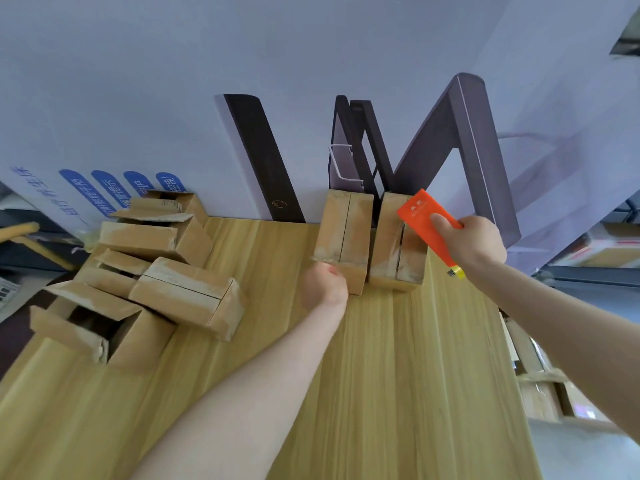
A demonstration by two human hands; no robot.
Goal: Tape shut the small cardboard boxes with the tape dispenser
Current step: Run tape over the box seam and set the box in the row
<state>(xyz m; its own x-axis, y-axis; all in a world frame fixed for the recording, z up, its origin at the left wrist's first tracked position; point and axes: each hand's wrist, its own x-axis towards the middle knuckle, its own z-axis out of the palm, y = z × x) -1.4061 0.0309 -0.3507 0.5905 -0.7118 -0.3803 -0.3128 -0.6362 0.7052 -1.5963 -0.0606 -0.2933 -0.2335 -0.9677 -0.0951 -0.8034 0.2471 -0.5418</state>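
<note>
The wooden table [398, 375] carried everything. At its far-left corner lay a heap of small cardboard boxes [149, 271], several with flaps open, apparently awaiting tape. At its far edge two closed boxes [370, 237] stood side by side. The left hand [323, 284], loosely curled, steadied the left box's near corner. The right hand [474, 242] gripped the orange tape dispenser [424, 218] against the right box's top, likely to lay tape.

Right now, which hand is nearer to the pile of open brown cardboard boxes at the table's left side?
Left. The left hand rests against a closed box at the table's middle, right of the pile of open brown cardboard boxes. The right hand, holding the orange tape dispenser, is farther right.
</note>
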